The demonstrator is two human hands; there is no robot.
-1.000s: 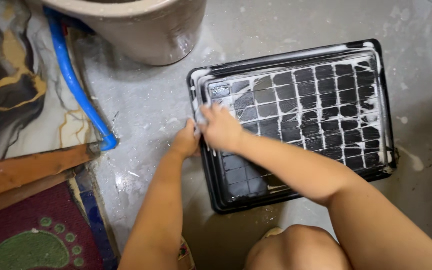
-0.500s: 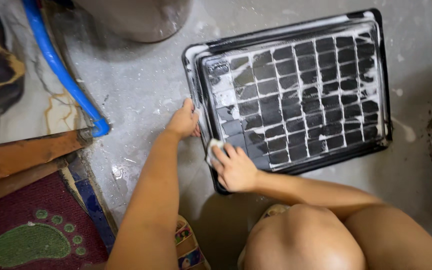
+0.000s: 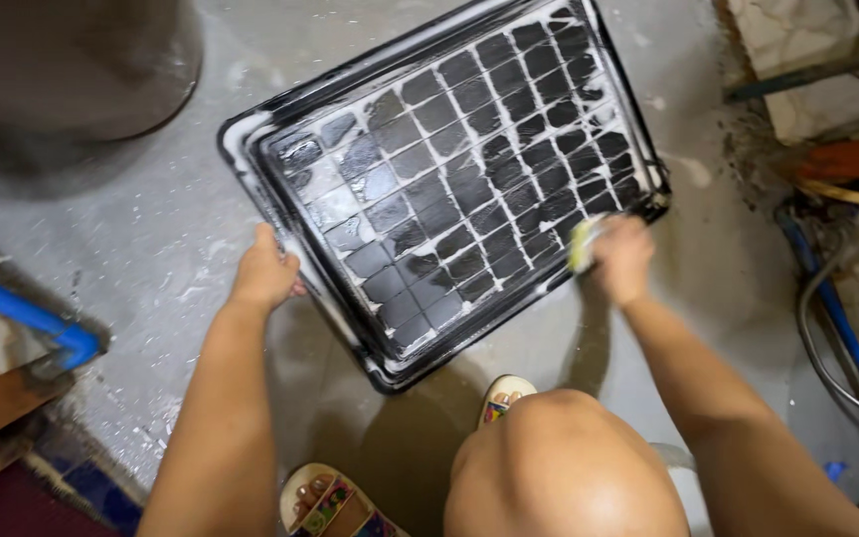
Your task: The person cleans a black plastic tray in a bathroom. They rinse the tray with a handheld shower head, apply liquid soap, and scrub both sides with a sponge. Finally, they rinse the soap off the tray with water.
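A black rectangular tray with a soapy wire grid rack in it lies on a wet concrete floor. My left hand grips the tray's left rim. My right hand holds a yellow sponge against the tray's near right edge. White suds streak the grid and the rim.
A large beige tub stands at the upper left. A blue hose end lies at the left, and pipes and hoses run along the right. My knee and sandalled foot are at the bottom.
My right hand has swept with the sponge from the tray's left near corner along the near edge to its right side. The view has swung right; my left hand stays on the rim.
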